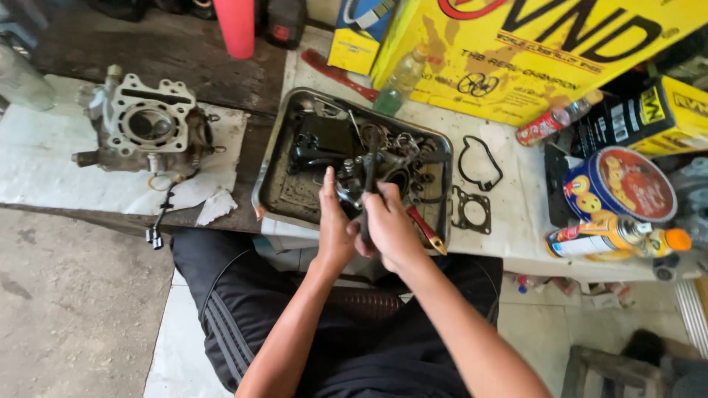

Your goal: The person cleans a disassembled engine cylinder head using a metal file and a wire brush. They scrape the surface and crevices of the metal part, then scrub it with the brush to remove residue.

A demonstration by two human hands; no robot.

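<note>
Both hands meet over the near edge of a metal tray [274,158] full of dark engine parts. My left hand [333,232] grips a small metal engine part [352,184] from the left. My right hand [389,225] is closed around a dark tool [371,166] whose shaft points up into that part. A red-handled tool [426,232] lies just right of my right hand on the tray's rim.
A grey engine cylinder block [150,129] rests on white paper at the left. Black gaskets [478,162] lie right of the tray. A round tin [623,184], spray cans [612,236], a bottle [400,81] and yellow boxes [546,51] crowd the right and back.
</note>
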